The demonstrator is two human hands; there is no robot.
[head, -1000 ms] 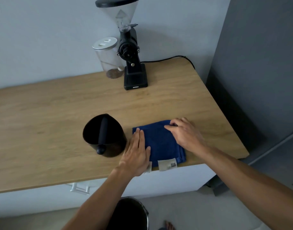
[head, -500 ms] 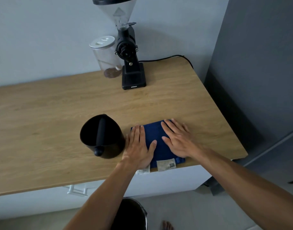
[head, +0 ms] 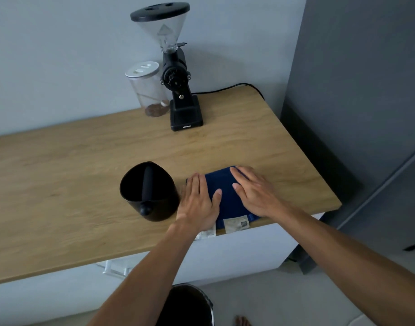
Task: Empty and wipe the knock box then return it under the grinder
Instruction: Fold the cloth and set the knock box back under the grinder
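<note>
Wooden counter (head: 60, 184) — both hands flat on blue cloth (head: 221, 184), beside knock box (head: 148, 191).

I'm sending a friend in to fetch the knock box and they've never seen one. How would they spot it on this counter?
Start at the wooden counter with the black grinder at the wall. Nearer the front edge, left of the folded blue cloth under the left hand and right hand, stands the knock box. It is the only open-topped round black tub, with a bar across its mouth.
</note>
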